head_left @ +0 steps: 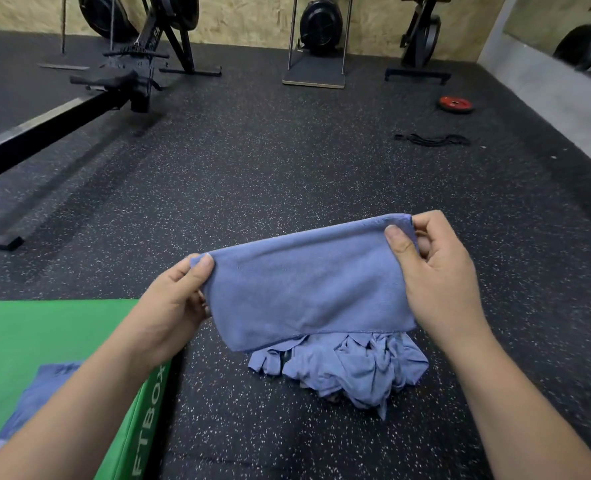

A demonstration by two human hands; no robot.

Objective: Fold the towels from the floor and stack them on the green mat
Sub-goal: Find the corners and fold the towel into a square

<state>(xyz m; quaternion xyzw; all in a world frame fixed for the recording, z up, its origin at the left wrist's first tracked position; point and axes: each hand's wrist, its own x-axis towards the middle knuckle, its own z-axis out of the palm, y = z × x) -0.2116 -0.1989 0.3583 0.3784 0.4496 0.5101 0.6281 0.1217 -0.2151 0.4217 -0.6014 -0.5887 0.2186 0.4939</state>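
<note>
Head view: a person holds a blue towel (308, 282) doubled over in the air, left hand (173, 313) and right hand (439, 275) each pinching an upper corner, apparently to square the edges for the next fold. Below it a crumpled heap of unfolded towels (349, 368) waits on the speckled floor (287, 168). One folded towel (41, 393) already lies on the green mat (45, 330), to the left.
</note>
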